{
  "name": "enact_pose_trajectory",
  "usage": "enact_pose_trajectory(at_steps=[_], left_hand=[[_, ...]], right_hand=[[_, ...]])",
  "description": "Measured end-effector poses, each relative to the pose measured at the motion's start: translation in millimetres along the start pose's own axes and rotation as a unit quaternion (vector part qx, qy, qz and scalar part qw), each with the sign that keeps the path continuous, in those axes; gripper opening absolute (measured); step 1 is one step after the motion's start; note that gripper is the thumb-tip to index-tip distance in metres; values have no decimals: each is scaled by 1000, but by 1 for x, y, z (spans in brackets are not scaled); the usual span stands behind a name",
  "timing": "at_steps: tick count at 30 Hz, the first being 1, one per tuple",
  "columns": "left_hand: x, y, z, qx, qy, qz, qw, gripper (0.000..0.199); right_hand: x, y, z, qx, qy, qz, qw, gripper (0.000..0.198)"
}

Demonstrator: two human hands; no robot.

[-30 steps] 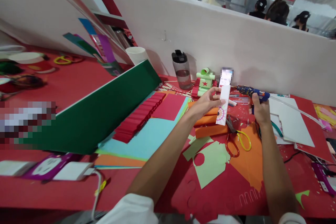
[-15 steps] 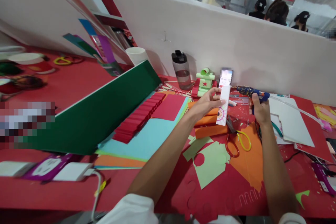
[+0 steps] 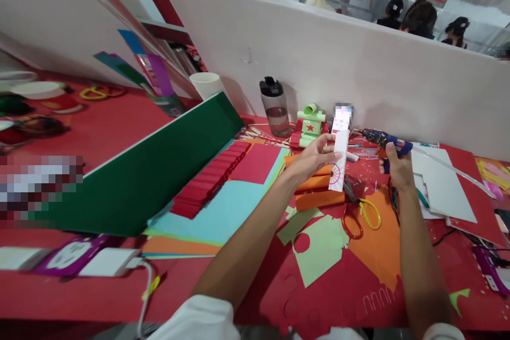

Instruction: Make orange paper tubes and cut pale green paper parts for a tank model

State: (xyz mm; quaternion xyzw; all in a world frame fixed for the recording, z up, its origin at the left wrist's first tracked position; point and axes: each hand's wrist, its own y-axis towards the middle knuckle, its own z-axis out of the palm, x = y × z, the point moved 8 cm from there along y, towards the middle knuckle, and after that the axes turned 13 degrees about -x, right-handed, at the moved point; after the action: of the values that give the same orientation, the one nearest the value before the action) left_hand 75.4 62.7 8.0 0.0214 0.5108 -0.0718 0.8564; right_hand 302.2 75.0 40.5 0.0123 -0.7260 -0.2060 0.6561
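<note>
My left hand [image 3: 319,155] pinches a narrow white strip [image 3: 339,162] with a pink wheel-like print at its lower end, held upright above several orange paper rolls [image 3: 319,199]. In my right hand [image 3: 399,167] is a blue hot glue gun [image 3: 384,139], its nozzle pointing left toward the strip's top edge, with a gap between them. A clear glue stick [image 3: 454,170] runs out of the gun's back. Just behind the strip stands a phone [image 3: 341,117]. Scissors [image 3: 360,210] with red and yellow handles lie below the strip.
A green board [image 3: 139,180] leans at the left, beside stacked coloured paper [image 3: 227,207] and pleated red paper [image 3: 211,180]. A water bottle [image 3: 274,109] and a light-green paper model [image 3: 311,125] stand by the white partition [image 3: 398,85]. Pale green scraps [image 3: 321,255] lie in front.
The glue gun has moved slightly right, away from the strip, in my right hand. My left hand and the strip have barely moved.
</note>
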Motion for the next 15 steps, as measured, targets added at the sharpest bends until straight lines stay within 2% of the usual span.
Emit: enact_pose_trajectory(at_steps=[8, 15], left_hand=[[4, 0, 0, 13, 4, 2, 1000, 63], [1, -1, 4, 18, 1, 8, 1000, 62]], right_hand=[[7, -3, 4, 12, -47, -8, 999, 57], [1, -3, 1, 44, -46, -12, 998, 55]])
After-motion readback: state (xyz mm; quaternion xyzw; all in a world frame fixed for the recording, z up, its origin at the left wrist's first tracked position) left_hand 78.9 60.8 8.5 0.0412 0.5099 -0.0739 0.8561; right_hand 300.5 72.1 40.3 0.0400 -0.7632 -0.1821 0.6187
